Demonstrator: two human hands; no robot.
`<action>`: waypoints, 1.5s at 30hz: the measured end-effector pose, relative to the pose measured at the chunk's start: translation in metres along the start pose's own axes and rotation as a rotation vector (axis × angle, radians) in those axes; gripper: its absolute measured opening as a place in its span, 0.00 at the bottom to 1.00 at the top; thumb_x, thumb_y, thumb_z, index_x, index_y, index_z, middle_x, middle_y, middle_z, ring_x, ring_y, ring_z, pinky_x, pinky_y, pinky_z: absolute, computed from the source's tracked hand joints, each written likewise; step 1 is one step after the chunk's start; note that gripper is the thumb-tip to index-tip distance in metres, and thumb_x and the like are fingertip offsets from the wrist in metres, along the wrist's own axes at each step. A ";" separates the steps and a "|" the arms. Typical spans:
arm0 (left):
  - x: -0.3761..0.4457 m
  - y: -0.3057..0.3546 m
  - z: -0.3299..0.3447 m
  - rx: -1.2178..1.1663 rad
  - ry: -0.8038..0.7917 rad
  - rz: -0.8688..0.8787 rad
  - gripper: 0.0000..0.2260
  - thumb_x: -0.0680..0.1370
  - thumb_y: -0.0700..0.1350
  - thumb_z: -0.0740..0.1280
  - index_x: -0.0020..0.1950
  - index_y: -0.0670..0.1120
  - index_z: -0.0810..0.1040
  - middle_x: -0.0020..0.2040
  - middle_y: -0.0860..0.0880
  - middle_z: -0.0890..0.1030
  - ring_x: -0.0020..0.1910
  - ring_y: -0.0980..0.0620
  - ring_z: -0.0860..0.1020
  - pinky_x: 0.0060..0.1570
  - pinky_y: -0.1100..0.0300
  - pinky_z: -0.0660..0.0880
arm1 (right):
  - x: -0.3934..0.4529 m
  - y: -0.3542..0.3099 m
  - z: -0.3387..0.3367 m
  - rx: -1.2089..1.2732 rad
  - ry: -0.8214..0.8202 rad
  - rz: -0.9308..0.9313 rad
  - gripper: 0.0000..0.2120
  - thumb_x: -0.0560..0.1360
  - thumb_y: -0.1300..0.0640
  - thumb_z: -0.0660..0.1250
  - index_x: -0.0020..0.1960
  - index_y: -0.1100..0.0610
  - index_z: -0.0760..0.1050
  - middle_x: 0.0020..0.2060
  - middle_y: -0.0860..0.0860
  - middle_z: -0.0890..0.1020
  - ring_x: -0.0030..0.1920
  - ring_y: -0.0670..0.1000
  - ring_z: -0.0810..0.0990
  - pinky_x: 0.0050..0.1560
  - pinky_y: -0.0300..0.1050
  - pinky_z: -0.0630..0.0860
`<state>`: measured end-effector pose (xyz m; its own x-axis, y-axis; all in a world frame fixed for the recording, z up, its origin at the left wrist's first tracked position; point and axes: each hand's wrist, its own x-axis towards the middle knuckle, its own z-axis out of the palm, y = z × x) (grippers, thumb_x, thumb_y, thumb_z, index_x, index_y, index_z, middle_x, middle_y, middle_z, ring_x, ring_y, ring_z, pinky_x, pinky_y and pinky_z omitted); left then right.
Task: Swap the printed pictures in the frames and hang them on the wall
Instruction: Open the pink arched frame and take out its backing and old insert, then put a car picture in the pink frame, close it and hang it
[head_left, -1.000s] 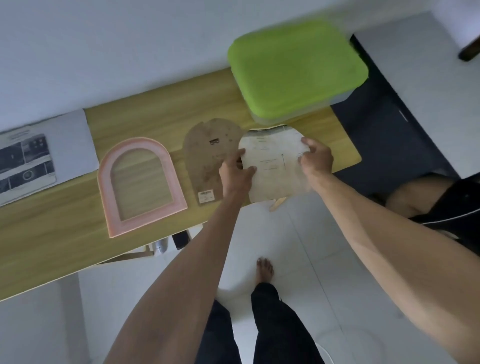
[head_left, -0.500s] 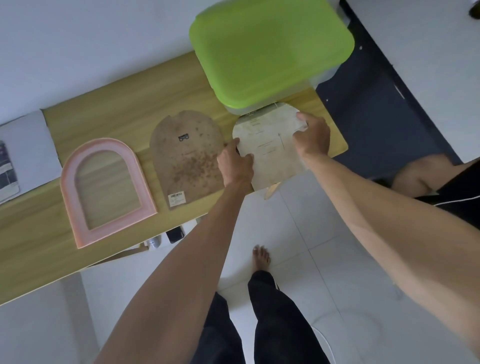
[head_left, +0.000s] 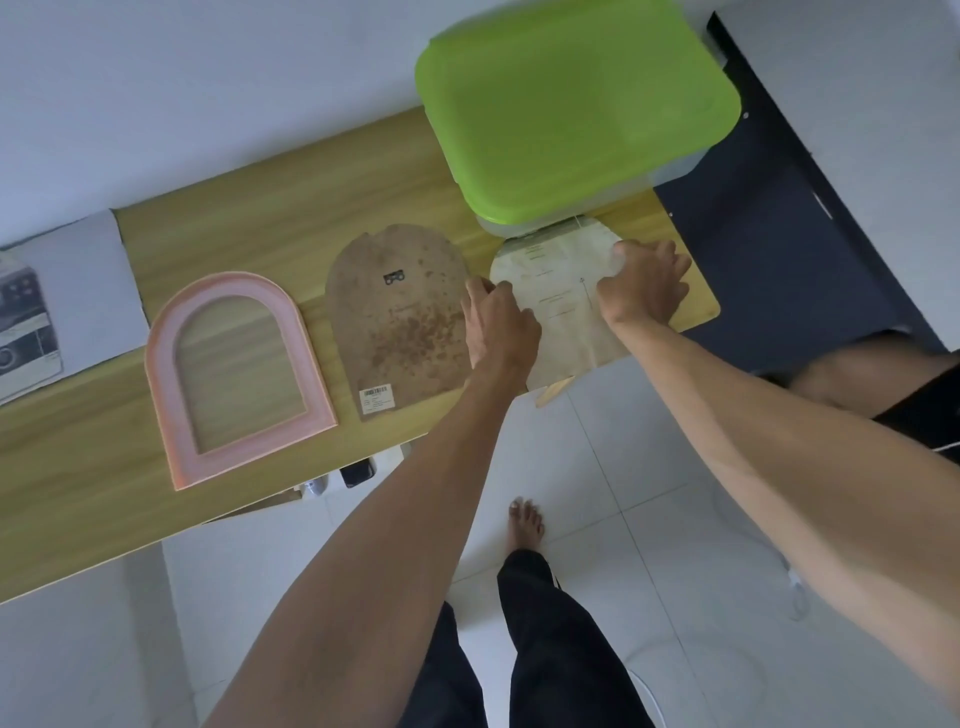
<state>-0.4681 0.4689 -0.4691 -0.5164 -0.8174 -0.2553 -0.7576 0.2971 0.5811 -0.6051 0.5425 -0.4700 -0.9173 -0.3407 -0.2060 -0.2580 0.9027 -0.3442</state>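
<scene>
An empty pink arched frame (head_left: 171, 364) lies flat on the wooden table (head_left: 78, 467). To its right lies the brown arched backing board (head_left: 389, 322), stained, with a barcode sticker. Further right an arched, pale printed sheet (head_left: 558, 291) lies at the table's right end, its lower edge over the table's front edge. My left hand (head_left: 498, 327) pinches the sheet's left edge with curled fingers. My right hand (head_left: 644, 283) holds its right side, fingers curled over the edge. A black-and-white printed picture (head_left: 26, 322) on white paper lies at the far left.
A clear plastic box with a bright green lid (head_left: 566, 98) stands at the table's back right, touching the sheet's top. A white wall runs behind the table. A dark mat (head_left: 779, 244) lies on the tiled floor to the right. My foot (head_left: 527, 525) stands below the table's edge.
Both hands have shifted the pale sheet rightward and down onto the table beside the green-lidded box. The camera view moved so the frame and backing board sit further right.
</scene>
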 end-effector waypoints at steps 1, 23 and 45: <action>0.000 -0.004 -0.005 -0.035 0.022 0.025 0.16 0.79 0.42 0.68 0.66 0.41 0.77 0.64 0.44 0.70 0.60 0.44 0.73 0.52 0.55 0.72 | -0.003 -0.004 0.000 0.016 0.022 -0.009 0.19 0.74 0.62 0.66 0.63 0.50 0.78 0.64 0.54 0.72 0.65 0.59 0.67 0.59 0.55 0.69; 0.024 -0.349 -0.303 -0.161 0.565 -0.276 0.13 0.77 0.46 0.69 0.61 0.46 0.81 0.61 0.44 0.79 0.63 0.46 0.74 0.57 0.57 0.69 | -0.232 -0.344 0.122 0.253 -0.144 -0.440 0.15 0.78 0.63 0.62 0.61 0.54 0.80 0.55 0.51 0.84 0.54 0.53 0.82 0.49 0.45 0.80; 0.062 -0.542 -0.383 -0.258 0.563 -0.484 0.26 0.68 0.55 0.77 0.62 0.46 0.77 0.62 0.45 0.74 0.62 0.43 0.72 0.64 0.47 0.72 | -0.318 -0.532 0.259 0.352 -0.497 -0.451 0.21 0.74 0.68 0.66 0.66 0.58 0.74 0.56 0.54 0.79 0.52 0.53 0.80 0.53 0.46 0.81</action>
<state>0.0635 0.0680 -0.5045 0.1795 -0.9743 -0.1362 -0.6943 -0.2235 0.6841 -0.0977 0.1030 -0.4586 -0.4797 -0.8105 -0.3363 -0.3871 0.5394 -0.7478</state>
